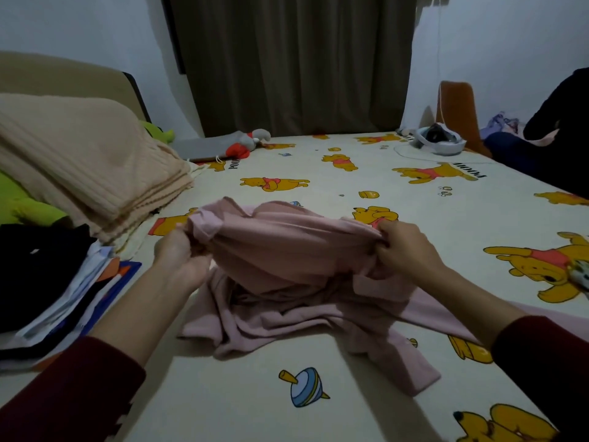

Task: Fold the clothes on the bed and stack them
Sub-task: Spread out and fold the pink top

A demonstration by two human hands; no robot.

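Pink garment (287, 266), centre of the bed (242, 406), partly lifted; lower folds and one sleeve trail on the sheet toward 5 o'clock. Sheet is cream with yellow bear print and a spinning-top motif near the front edge.

Left hand (178, 253), at 9 o'clock of the garment: fingers curled round a bunched edge, gripping it. Dark red sleeve (63, 393) on that forearm.

Right hand (404, 247), at 3 o'clock of the garment: fingers closed on the opposite bunched edge, gripping it. Cloth hangs between the two hands, raised off the bed.

Stack (47, 282) of folded clothes at 9 o'clock, near the left forearm: black piece on top, white, blue and orange layers below.

Farther, at 10 o'clock: beige blanket (89, 161), folded, over something green.

At 12 o'clock, far edge of bed: grey soft toy (248, 143) with red parts, lying on a flat grey item.

At 1 o'clock: white round device (439, 141) with cord. Beyond it an orange chair back.

Brown curtain (293, 59) on the back wall. Dark-clothed person at 2 o'clock, mostly out of frame.
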